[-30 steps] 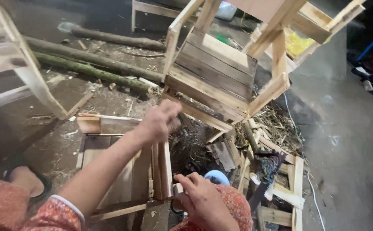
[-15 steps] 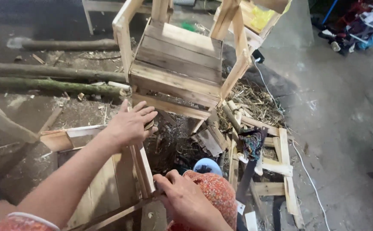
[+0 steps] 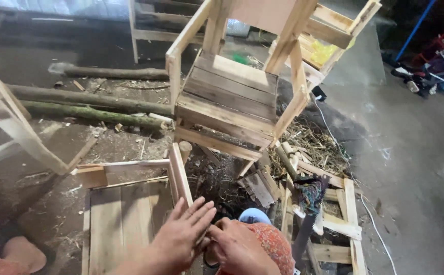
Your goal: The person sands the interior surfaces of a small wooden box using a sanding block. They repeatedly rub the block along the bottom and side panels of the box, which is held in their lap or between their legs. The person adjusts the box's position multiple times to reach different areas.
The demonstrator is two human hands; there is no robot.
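My left hand [image 3: 181, 238] lies flat with its fingers spread on the near end of a wooden rail [image 3: 179, 174], part of a slatted wooden frame [image 3: 125, 214] lying on the ground. My right hand [image 3: 238, 249] sits just beside it, fingers curled near the same rail end; what it grips, if anything, is hidden. A finished wooden armchair [image 3: 232, 94] stands just beyond the frame.
Long logs [image 3: 89, 104] lie on the dirt floor at the left. A hand saw [image 3: 306, 224] with a cloth-wrapped handle rests on wooden offcuts [image 3: 334, 214] at the right. Straw and scraps pile under the chair. A white cable [image 3: 370, 214] runs along the concrete.
My left hand has drawn back from the far end of the rail to its near end, next to my right hand. The camera has tilted.
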